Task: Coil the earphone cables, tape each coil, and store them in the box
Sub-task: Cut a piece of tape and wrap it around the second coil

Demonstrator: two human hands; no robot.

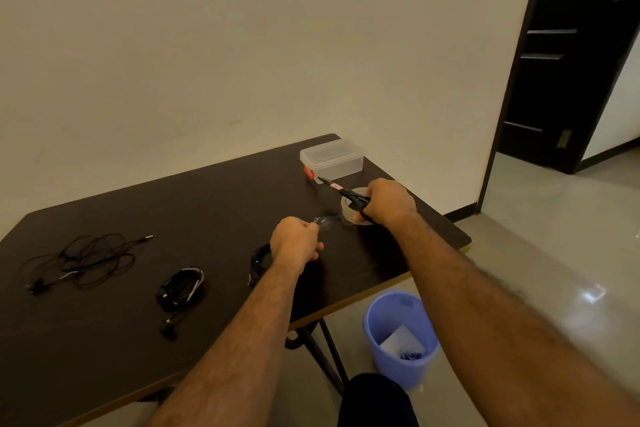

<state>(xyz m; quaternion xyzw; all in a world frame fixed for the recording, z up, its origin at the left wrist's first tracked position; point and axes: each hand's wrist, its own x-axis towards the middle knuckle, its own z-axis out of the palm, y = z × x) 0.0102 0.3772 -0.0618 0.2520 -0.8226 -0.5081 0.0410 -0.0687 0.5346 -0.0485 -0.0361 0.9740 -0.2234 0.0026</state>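
Note:
My left hand (295, 242) pinches the end of a clear tape strip (327, 220) that runs to the tape roll (350, 208) on the dark table (214, 191). My right hand (389, 202) grips black scissors (341, 188), their blades pointing left toward the box. A coiled black earphone (259, 258) lies partly hidden behind my left hand. Another coiled, taped earphone (181, 288) lies left of it. An uncoiled tangled earphone (86, 258) sprawls at the far left. The clear plastic box (331, 159), lid on, with a red latch, stands at the table's far right corner.
A blue plastic bin (400, 334) with paper scraps stands on the floor below the table's right edge. The table's black legs (330, 354) are beside it. A dark door (568, 55) is open at the right, and a pale wall runs behind the table.

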